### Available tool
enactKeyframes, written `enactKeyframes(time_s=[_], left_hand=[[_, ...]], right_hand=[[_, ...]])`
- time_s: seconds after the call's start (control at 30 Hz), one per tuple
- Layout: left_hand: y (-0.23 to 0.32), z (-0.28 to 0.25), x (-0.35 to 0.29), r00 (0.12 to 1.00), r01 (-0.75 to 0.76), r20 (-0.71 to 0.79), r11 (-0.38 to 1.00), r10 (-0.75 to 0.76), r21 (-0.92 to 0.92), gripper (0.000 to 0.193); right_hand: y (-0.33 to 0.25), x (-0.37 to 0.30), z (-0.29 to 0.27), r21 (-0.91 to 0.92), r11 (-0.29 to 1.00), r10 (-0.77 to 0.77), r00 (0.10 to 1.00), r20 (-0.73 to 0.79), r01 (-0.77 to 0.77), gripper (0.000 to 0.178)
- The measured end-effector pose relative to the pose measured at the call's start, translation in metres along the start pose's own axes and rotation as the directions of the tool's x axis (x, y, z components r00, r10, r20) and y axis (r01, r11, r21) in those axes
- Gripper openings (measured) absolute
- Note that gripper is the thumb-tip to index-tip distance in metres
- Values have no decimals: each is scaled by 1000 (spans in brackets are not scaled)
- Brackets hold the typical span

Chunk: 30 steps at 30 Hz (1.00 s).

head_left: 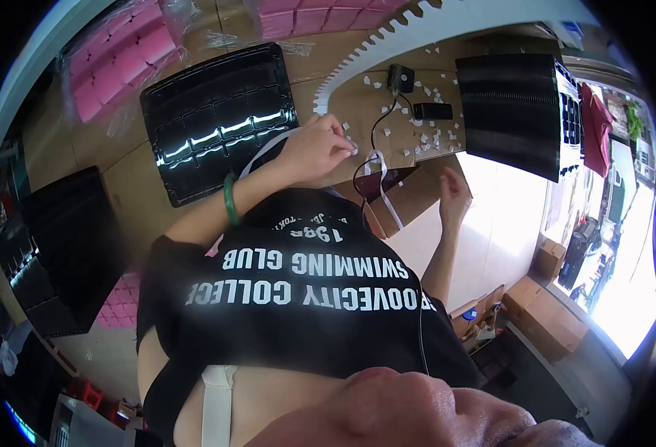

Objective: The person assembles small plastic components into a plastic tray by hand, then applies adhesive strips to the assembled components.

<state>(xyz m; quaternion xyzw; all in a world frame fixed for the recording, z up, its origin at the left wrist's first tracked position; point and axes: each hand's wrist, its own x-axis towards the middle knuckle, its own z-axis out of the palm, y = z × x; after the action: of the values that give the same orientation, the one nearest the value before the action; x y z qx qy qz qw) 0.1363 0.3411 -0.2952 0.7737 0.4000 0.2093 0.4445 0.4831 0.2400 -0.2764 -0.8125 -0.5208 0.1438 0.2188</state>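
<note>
Over the near edge of the brown worktop, my left hand [317, 151] is closed in a pinch, with a small white piece [353, 147] at its fingertips. A green bangle [230, 199] circles that forearm. Just left of the hand lies a black moulded plastic tray [220, 119] with rows of compartments. A narrow white strip [389, 195] hangs over the worktop's edge between my hands. To the right, my right hand [455, 195] is raised with curled fingers; whatever it may hold is hidden. Small white scraps [426, 139] are scattered beyond both hands.
A black phone [432, 111] and a small black box [401, 78] with a cable lie among the scraps. Stacked black trays stand right [511, 112] and left [63, 253]. Pink trays [123, 59] sit at the far left. A pale toothed band [432, 26] arches overhead.
</note>
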Motion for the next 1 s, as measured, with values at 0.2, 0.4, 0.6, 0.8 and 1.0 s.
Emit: enactKeyframes(time_s=[0.2, 0.4, 0.6, 0.8, 1.0], left_hand=[[112, 56, 111, 837, -312, 283, 834, 468, -455, 32], [103, 109, 140, 872, -123, 386, 898, 301, -423, 79], [32, 70, 99, 963, -222, 108, 956, 246, -193, 51], [1, -2, -1, 965, 235, 26, 819, -260, -524, 31], [-31, -4, -100, 781, 233, -210, 587, -588, -775, 29]], right_hand=[[-212, -57, -136, 172, 138, -606, 221, -764, 975, 27], [-257, -63, -162, 42, -328, -503, -137, -853, 944, 31], [-231, -65, -150, 46, -260, -396, -64, -916, 964, 24], [-226, -51, -138, -14, -173, -274, -62, -960, 985, 25], [-236, -31, -127, 62, -420, -194, -23, -981, 905, 23]])
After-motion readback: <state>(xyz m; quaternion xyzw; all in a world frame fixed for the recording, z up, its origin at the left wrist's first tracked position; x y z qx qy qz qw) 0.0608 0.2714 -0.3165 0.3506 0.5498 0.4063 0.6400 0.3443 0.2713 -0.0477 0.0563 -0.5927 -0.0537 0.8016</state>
